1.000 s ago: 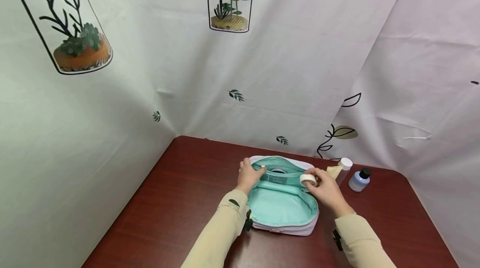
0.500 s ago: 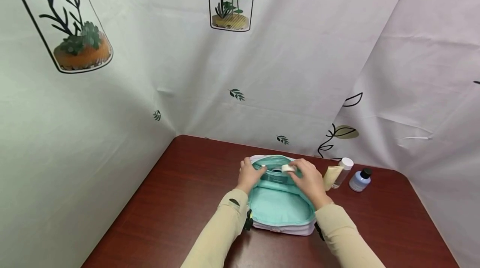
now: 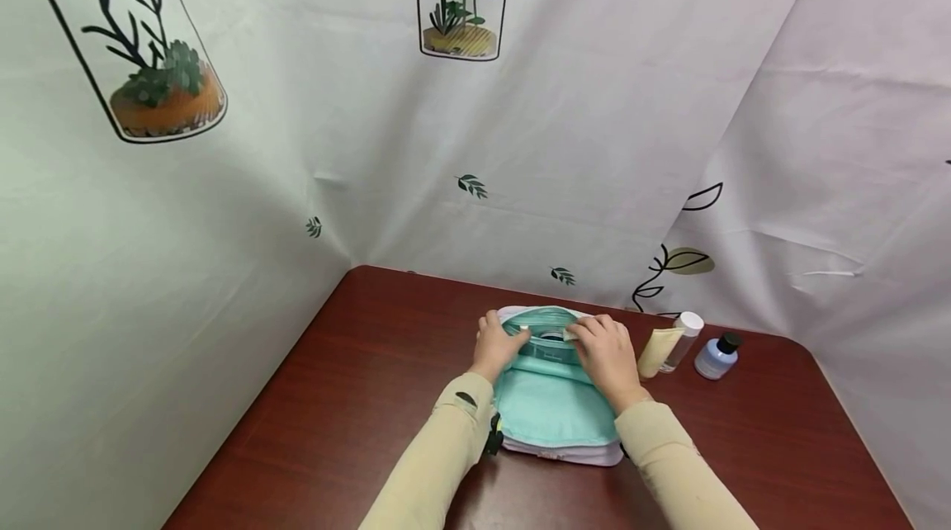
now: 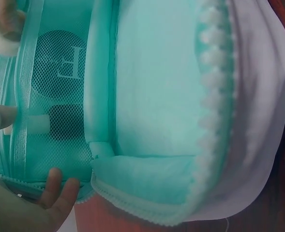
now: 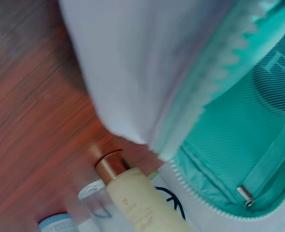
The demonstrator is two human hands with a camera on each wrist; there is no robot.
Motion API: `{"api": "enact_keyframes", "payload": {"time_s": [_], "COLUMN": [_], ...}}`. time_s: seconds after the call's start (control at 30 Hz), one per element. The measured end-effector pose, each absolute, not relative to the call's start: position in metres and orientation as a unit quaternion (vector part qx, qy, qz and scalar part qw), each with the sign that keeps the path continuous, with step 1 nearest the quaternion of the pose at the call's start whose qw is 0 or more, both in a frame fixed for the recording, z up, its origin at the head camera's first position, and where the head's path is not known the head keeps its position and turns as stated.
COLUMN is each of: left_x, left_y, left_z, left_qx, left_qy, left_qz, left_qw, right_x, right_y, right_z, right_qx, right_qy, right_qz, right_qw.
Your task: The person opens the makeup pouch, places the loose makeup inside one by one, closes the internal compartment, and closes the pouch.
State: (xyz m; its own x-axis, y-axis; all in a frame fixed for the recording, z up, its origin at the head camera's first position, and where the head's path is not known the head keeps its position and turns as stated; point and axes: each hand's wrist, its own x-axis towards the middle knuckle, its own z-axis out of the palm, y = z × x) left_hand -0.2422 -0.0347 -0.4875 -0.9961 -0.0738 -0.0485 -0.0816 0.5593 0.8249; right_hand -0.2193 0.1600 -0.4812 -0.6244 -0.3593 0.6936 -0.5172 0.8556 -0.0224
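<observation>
A lilac toiletry bag with a turquoise lining (image 3: pixel 553 410) lies unzipped on the table, its lid raised at the back. My left hand (image 3: pixel 496 348) grips the lid's left side, the thumb at the rim of the mesh pocket (image 4: pixel 50 162). Through the mesh show a dark round item (image 4: pixel 60 60) and a small black-and-white item (image 4: pixel 67 122). My right hand (image 3: pixel 605 352) pinches a white roll of tape (image 4: pixel 6 46) at the pocket's mouth; in the head view the fingers mostly cover it.
Right of the bag stand a cream tube (image 3: pixel 658 352), a clear bottle with a white cap (image 3: pixel 687 332) and a blue bottle with a black cap (image 3: pixel 716 358). Behind the dark red table (image 3: pixel 371 406) hangs a printed white cloth (image 3: pixel 386 142).
My right hand has carried the tape roll leftward from the bag's right edge to the pocket opening, uncovering the cream tube. The left hand keeps its hold on the lid.
</observation>
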Motion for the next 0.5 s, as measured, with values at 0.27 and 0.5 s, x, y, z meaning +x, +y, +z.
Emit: {"api": "enact_keyframes", "payload": {"time_s": [0.27, 0.5], "left_x": [-0.2421, -0.2404], "left_y": [-0.0308, -0.0284], "left_z": [-0.4883, -0.4925], "left_qx": [-0.056, -0.056], "left_qy": [0.881, 0.882], "left_qz": [0.47, 0.468], "left_qw": [-0.002, -0.009], "right_x": [-0.2163, -0.2136], "right_y": [0.1675, 0.1661], "right_z": [-0.4833, -0.4851], "right_qx": [0.233, 0.227], "right_qy": [-0.918, -0.926], "right_qz": [0.068, 0.031], "right_qw": [0.314, 0.3]}}
